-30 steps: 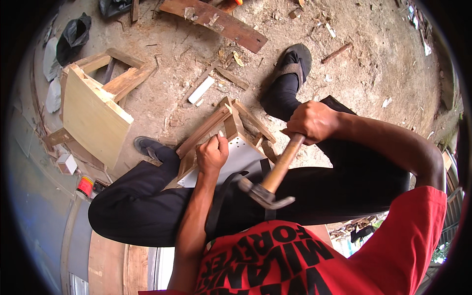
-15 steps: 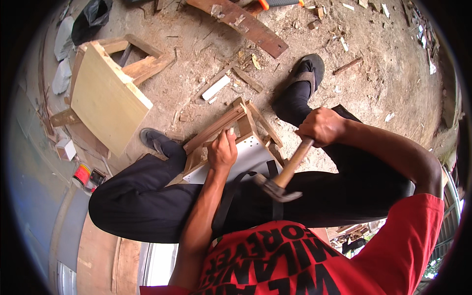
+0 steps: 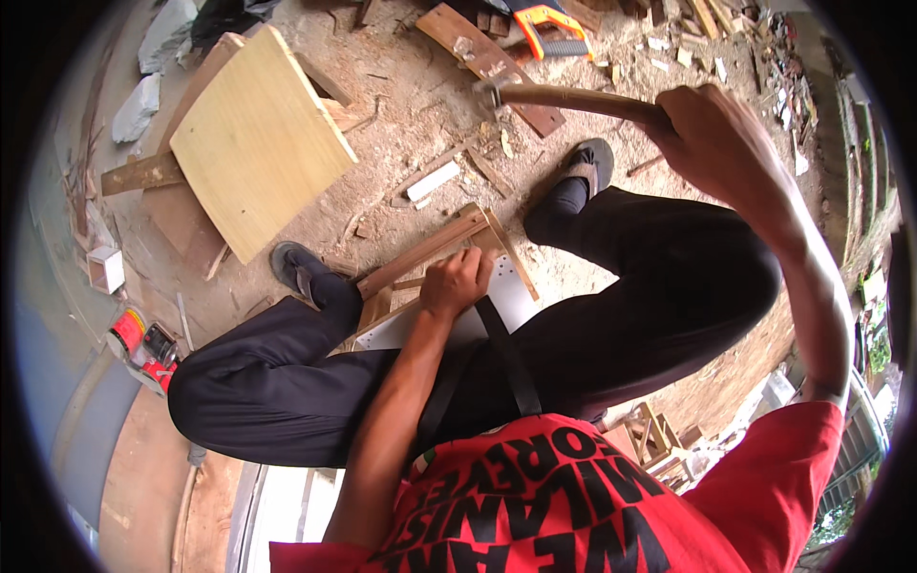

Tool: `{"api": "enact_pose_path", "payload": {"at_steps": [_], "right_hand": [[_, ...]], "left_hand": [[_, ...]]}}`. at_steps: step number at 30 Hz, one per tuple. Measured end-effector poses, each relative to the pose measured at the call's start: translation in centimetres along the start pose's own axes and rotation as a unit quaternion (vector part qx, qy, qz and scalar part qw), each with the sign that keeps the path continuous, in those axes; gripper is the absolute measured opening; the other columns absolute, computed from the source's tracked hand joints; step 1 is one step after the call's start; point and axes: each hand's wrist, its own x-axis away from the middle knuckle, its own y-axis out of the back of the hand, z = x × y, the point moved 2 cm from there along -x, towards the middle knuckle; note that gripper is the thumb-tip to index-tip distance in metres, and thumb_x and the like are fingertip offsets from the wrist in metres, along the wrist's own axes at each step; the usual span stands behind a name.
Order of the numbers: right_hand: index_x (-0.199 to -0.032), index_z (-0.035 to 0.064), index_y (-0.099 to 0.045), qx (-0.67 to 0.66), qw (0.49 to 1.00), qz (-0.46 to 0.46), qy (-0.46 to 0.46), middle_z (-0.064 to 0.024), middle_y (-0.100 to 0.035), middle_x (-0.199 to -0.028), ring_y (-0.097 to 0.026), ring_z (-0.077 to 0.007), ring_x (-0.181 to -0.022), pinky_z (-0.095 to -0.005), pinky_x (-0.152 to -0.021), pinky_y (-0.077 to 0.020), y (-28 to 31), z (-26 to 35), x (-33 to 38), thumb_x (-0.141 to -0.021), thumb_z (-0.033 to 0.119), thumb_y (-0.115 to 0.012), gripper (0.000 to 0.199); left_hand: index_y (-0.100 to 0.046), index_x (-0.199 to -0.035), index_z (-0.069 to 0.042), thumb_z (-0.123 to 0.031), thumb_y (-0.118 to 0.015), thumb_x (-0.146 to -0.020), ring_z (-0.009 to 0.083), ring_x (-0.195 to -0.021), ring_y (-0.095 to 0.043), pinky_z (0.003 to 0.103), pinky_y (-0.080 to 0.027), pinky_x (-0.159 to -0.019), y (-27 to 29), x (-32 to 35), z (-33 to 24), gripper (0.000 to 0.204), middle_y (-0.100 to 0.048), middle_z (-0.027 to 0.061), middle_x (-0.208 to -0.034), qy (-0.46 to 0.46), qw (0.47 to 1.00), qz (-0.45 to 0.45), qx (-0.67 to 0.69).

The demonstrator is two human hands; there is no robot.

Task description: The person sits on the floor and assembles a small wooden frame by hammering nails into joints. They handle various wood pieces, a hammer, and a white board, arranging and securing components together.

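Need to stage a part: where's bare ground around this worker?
Fairly bare: ground between the plywood panel and white wood strip, with thin sticks; also between the right thigh and white-faced wooden frame. Crowded: around the brown plank and orange-handled saw, where the hammer in the right hand overlaps; also beside the left knee, where cans cluster.

I can see a red short-sleeved T-shirt point(image 3: 764, 477) with black lettering point(image 3: 535, 511), loose black trousers point(image 3: 669, 263) crossed by dark straps point(image 3: 508, 358), and bare hands point(image 3: 457, 284). The dark shoe point(image 3: 600, 155) toward one o'clock has a brownish band point(image 3: 579, 172).
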Motion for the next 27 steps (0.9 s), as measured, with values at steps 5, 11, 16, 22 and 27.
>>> {"api": "enact_pose_path", "payload": {"at_steps": [5,11,16,22,27], "right_hand": [[-0.076,-0.0020,-0.065,-0.166,0.985,0.017,-0.047,-0.0224,-0.059,-0.064,-0.061,-0.0405,-0.063,-0.0478,-0.058,-0.0437,1.7,4.6,1.5,-0.092,0.033,-0.063,0.039],[-0.076,-0.0031,-0.061,-0.362,0.923,0.045,-0.123,-0.0080,-0.048,-0.054,-0.046,-0.0123,-0.053,-0.0366,-0.051,-0.0387,0.4,10.6,2.5,-0.092,0.039,-0.063,0.045],[-0.067,0.0009,-0.054,-0.530,0.836,0.031,-0.135,0.0024,-0.041,-0.054,-0.039,-0.0068,-0.053,-0.0319,-0.048,-0.0326,-4.4,13.6,1.5,-0.093,0.041,-0.063,0.049],[-0.066,0.0079,-0.048,-0.606,0.762,0.051,-0.222,0.0044,-0.041,-0.053,-0.038,-0.0058,-0.045,-0.0264,-0.041,-0.0290,-5.3,12.4,0.7,-0.094,0.041,-0.063,0.046],[-0.067,0.0142,-0.039,-0.707,0.668,0.057,-0.226,0.0055,-0.036,-0.054,-0.035,-0.0055,-0.042,-0.0239,-0.036,-0.0248,-6.5,11.9,0.7,-0.094,0.038,-0.063,0.044]], "left_hand": [[-0.057,-0.078,-0.004,-0.043,-0.053,-0.097,0.0371,-0.056,-0.066,0.047,-0.054,-0.050,-0.5,0.3,0.7,0.043,-0.063,0.0198,-0.062,-0.009,0.998,0.060,0.007],[-0.062,-0.078,-0.006,-0.039,-0.057,-0.095,0.0353,-0.064,-0.066,0.047,-0.053,-0.056,-0.6,-0.2,1.7,0.038,-0.065,0.0167,-0.070,0.004,0.997,0.064,0.040],[-0.065,-0.083,-0.006,-0.035,-0.054,-0.095,0.0355,-0.066,-0.066,0.047,-0.052,-0.059,0.7,-0.9,1.9,0.033,-0.066,0.0167,-0.073,-0.034,0.993,0.108,0.044],[-0.066,-0.089,-0.006,-0.035,-0.049,-0.096,0.0340,-0.074,-0.068,0.045,-0.055,-0.064,2.2,-2.6,2.3,0.035,-0.069,0.0156,-0.079,-0.019,0.981,0.194,-0.003],[-0.066,-0.083,-0.005,-0.047,-0.053,-0.094,0.0343,-0.082,-0.068,0.043,-0.053,-0.070,9.2,-6.1,1.9,0.045,-0.068,0.0148,-0.078,0.015,0.979,0.202,0.020]]}}
